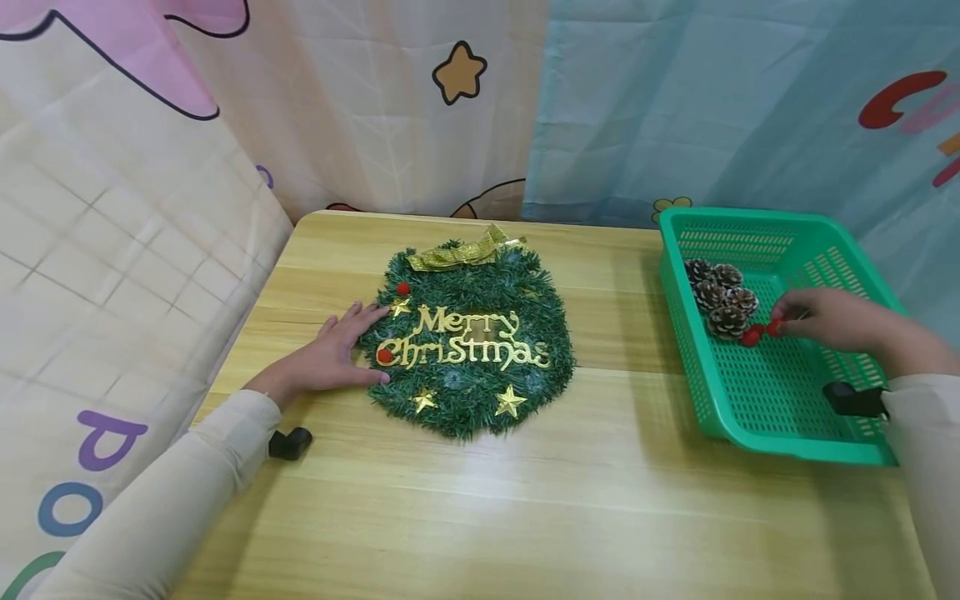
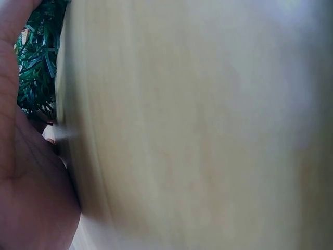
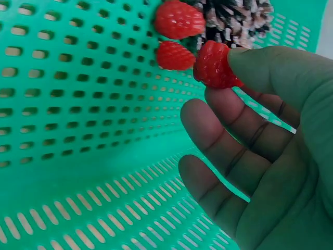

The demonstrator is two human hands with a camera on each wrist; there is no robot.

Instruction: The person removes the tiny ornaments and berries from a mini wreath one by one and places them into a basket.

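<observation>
The left hand (image 1: 330, 354) lay flat, fingers straight, on the prickly green wreath (image 1: 468, 333). The right hand (image 1: 832, 319) pinched a bumpy red berry (image 3: 216, 65) inside the holey green plastic basket (image 1: 780, 400).

We rest our left hand (image 1: 330, 354) on the green tinsel wreath (image 1: 471, 333); our right hand (image 1: 836, 319) pinches red berries (image 1: 759, 332) inside the green plastic basket (image 1: 720, 408).

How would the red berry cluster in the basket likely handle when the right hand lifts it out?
The red berry cluster probably weighs little: the right hand pinches one berry with just fingertips. Its bumpy surface should resist slipping. The round berries might roll if dropped in the green basket.
</observation>
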